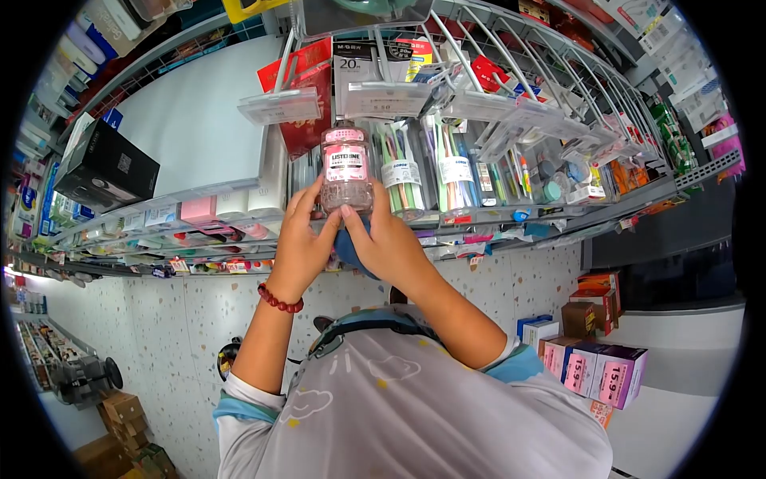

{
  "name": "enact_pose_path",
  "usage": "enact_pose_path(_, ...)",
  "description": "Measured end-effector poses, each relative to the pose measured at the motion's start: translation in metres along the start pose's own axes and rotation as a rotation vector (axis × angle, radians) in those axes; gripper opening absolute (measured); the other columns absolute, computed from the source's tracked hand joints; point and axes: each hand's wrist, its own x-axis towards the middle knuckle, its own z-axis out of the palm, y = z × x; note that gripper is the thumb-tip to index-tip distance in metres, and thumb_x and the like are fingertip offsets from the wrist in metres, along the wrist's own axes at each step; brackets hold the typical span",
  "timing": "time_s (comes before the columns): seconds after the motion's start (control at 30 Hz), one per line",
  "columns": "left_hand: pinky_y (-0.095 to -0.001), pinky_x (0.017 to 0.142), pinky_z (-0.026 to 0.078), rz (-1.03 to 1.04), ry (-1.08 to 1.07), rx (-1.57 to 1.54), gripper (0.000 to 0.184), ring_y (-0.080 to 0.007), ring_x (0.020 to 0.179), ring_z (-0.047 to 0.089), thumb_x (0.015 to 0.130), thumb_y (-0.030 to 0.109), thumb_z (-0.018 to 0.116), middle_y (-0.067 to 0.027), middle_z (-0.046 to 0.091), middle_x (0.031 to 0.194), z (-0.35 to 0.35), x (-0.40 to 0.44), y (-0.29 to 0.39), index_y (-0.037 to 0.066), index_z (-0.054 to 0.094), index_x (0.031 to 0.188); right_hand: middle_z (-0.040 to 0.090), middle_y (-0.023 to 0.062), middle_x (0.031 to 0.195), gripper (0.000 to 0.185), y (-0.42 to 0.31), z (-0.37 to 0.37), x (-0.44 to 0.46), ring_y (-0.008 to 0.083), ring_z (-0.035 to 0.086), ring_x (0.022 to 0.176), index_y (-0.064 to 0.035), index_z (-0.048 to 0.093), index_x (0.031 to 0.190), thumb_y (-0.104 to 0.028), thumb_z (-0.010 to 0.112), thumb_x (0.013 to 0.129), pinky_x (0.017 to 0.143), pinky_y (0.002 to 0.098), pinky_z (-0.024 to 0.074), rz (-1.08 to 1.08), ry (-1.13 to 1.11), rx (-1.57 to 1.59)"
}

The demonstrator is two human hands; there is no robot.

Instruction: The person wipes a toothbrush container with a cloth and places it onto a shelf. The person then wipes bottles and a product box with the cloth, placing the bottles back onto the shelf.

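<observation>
A clear mouthwash bottle (346, 169) with a pink Listerine label is held upright between both hands, in front of the shelf. My left hand (306, 239), with a red bead bracelet at the wrist, wraps the bottle's lower left side. My right hand (388, 243) grips its lower right side. Both thumbs press on the bottle near its base. Right behind it stand packs of toothbrushes (401, 172) in clear tubs, and a red packet (309, 104) hangs to the upper left.
A black box (108, 168) stands at the left end of the white shelf board (195, 112). Wire dividers and clear price holders (279, 106) stick out above. Boxes with price signs (610, 375) are stacked on the right, and brown cartons (124, 411) lie at the lower left.
</observation>
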Motion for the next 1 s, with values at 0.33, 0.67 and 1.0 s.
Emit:
enact_pose_path(0.33,-0.0342,0.097,0.051,-0.039,0.015,-0.082,0.059,-0.0264,0.116,0.059,0.093,0.009,0.069,-0.0177,0.054,0.133,0.005,-0.001,-0.005,0.0,0.045,0.146,0.067,0.0299,0.116,0.08,0.019,0.015,0.007,0.0422,0.071,0.1,0.0085,0.017,0.152,-0.04,0.055,0.102,0.086,0.044,0.0545,-0.131,0.014,0.301)
enact_pose_path(0.67,-0.0344,0.097,0.052,-0.06,0.026,-0.07,0.063,-0.0258,0.118,0.058,0.092,0.01,0.072,-0.018,0.053,0.132,0.005,-0.008,-0.003,-0.003,0.043,0.147,0.067,0.0326,0.113,0.086,0.004,-0.001,-0.012,0.0411,0.071,0.102,0.0087,0.014,0.154,-0.041,0.059,0.1,0.086,0.0425,0.0548,-0.015,-0.042,0.3)
enact_pose_path(1.0,-0.0343,0.099,0.05,-0.159,0.018,0.014,0.06,-0.0226,0.125,0.054,0.094,0.008,0.07,-0.0144,0.05,0.136,-0.003,-0.083,0.019,-0.001,0.042,0.147,0.071,0.0223,0.085,0.069,-0.002,-0.023,-0.069,0.0375,0.072,0.084,-0.001,0.026,0.148,-0.034,0.062,0.099,0.076,0.0406,0.0547,0.111,-0.094,0.18)
